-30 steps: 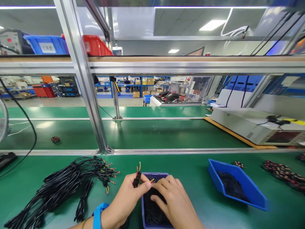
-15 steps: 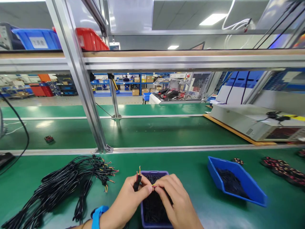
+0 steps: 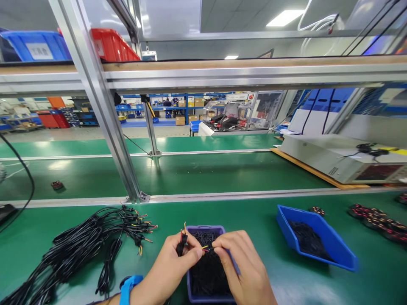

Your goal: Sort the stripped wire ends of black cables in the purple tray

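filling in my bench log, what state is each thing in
Left hand, closed on wires
Right hand, pinched at those wires
Purple bin, open, holding black pieces
Table's blue bin, open, partly filled
Black cables, heaped, coloured ends showing
Grey box, lying on wooden board

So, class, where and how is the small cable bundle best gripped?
Probably pinch the small cable bundle around its middle, from the right: it's long and narrow, with the larger cable pile at its left and green tabletop at its right.
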The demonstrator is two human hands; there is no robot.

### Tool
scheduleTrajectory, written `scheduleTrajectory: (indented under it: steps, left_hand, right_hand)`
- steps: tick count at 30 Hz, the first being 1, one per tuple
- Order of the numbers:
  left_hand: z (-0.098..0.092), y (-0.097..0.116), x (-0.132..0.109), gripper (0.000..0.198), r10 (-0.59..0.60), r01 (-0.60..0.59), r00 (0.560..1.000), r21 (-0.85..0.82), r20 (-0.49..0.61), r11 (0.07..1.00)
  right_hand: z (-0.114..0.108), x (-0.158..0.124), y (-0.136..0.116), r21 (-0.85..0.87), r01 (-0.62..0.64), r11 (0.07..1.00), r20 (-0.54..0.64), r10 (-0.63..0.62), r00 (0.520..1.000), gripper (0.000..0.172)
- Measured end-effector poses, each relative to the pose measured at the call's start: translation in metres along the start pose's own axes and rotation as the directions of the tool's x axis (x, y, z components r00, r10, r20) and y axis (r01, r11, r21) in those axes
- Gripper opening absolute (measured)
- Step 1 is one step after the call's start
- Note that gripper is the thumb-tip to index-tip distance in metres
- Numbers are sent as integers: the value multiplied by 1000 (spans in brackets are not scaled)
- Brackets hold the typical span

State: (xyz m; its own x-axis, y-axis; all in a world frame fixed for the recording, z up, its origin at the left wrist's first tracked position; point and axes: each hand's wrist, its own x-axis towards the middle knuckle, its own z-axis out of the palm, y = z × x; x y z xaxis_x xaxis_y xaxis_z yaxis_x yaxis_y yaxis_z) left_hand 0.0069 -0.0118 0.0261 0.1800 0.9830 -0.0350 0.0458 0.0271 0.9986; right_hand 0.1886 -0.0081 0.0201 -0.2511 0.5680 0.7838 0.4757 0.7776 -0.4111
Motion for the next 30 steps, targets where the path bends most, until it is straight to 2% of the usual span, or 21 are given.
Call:
scheduleTrajectory:
  steps: [8, 14, 22, 30]
  left_hand:
    - [0, -4, 1, 33, 9, -9, 1000, -13, -8, 1000]
    - [2, -5, 1, 36, -8, 8, 1000, -52, 1, 999]
    - [1, 3, -2, 22, -37, 37, 998, -17, -42, 999]
    - [2, 4, -1, 29, -44, 44, 999, -52, -12, 998]
  right_hand:
    - [5, 2, -2, -3, -16, 1000, 24, 16, 1000, 17]
    - [7, -1, 0, -95, 106, 990, -33, -109, 993, 18]
    - [3, 2, -3, 7, -45, 999, -38, 45, 998, 15]
    - [2, 2, -5, -37, 7, 999, -24, -8, 1000, 16]
